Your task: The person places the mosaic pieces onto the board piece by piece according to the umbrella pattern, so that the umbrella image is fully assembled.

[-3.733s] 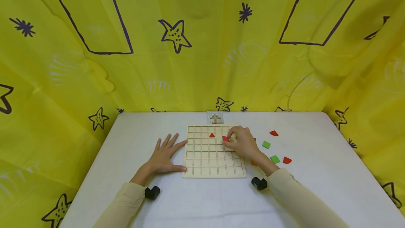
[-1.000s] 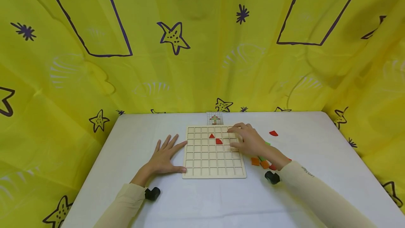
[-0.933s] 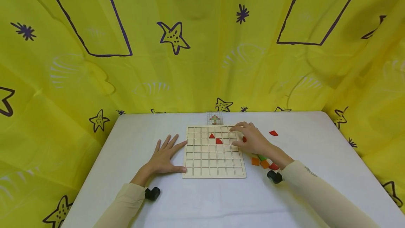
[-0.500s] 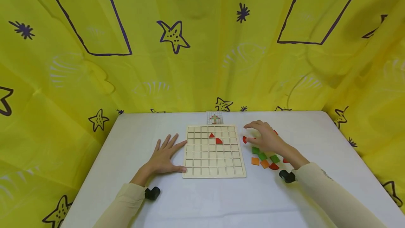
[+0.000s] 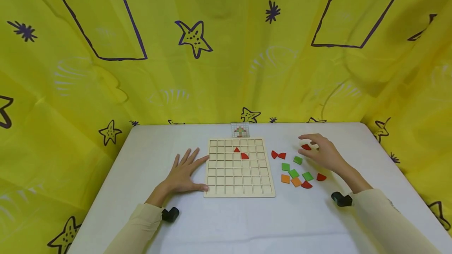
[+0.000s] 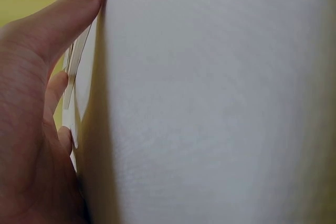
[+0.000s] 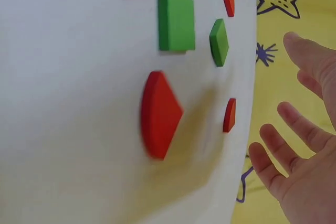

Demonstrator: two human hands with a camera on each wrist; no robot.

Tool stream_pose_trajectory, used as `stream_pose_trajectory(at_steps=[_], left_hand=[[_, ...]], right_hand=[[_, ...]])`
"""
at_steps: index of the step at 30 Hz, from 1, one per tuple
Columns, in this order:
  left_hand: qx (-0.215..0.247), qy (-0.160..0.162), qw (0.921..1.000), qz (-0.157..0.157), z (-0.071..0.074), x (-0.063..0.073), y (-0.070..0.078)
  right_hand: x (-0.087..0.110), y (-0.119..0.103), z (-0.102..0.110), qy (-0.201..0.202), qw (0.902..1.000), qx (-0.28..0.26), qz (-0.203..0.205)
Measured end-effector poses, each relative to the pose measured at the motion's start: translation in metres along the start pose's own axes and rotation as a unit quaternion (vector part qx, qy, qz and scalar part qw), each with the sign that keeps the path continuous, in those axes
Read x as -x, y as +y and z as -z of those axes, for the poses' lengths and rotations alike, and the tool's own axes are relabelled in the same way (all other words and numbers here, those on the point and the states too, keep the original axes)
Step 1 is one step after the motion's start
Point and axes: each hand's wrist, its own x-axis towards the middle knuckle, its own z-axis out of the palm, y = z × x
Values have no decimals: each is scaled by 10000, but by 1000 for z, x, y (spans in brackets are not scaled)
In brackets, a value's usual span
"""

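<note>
**Grid board (image 5: 229, 180) under left thumb; right hand (image 5: 325, 155) empty, at far red wedge (image 5: 305, 146)**

Clock = head view, centred on board.

Board lies flat on white table (image 5: 229, 222). In it: red triangle (image 5: 236, 150), row 2 from far edge; red quarter-round (image 5: 245, 156) 1 row nearer, at triangle's 4 o'clock. Left wrist view gets only a thin sliver of board, rest mostly blurred table.

Left hand (image 5: 181, 176) at 9 o'clock: fingers spread, nothing gripped, thumb on the near-left corner. Thumb tip runs into top frame edge in left wrist view.

Wedge is on table, between 2 and 3 o'clock. Right hand is around it in head view, thumb and fingers apart, nothing held. Head view alone can't settle contact; right wrist view shows a gap. That view crops the hand at right.

Around 3 o'clock, loose on table: 4 other red pieces (image 5: 321, 177), 4 green squares (image 5: 285, 166), 2 orange squares (image 5: 285, 178). In right wrist view the upper pieces are cut off or overlapping.

Pattern card (image 5: 240, 130) at 12, just beyond board; print too small to read, touching or not unclear.

Outward: black wrist cameras (image 5: 170, 214); sleeves (image 5: 392, 218) cut by bottom edge; yellow curtain (image 5: 226, 81) runs out of frame.
</note>
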Motion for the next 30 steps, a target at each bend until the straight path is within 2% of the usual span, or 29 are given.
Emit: stream_pose_trajectory(at_steps=[9,13,18,25,30], left_hand=[[40,115,9999,-51,0,2,1],[78,164,9998,-107,-2,3,-1],[110,219,9996,-151,-6,2,-5],[121,228,9995,-193,-5,1,-4],[91,167,9997,-179,1,3,2]], right_hand=[[41,9,6,-75,9989,-35,-460],[61,9,3,106,9985,-4,-542],[81,13,-5,402,9957,78,-836],[97,17,-16,904,9907,466,-906],[101,16,-19,994,9870,660,-1078]])
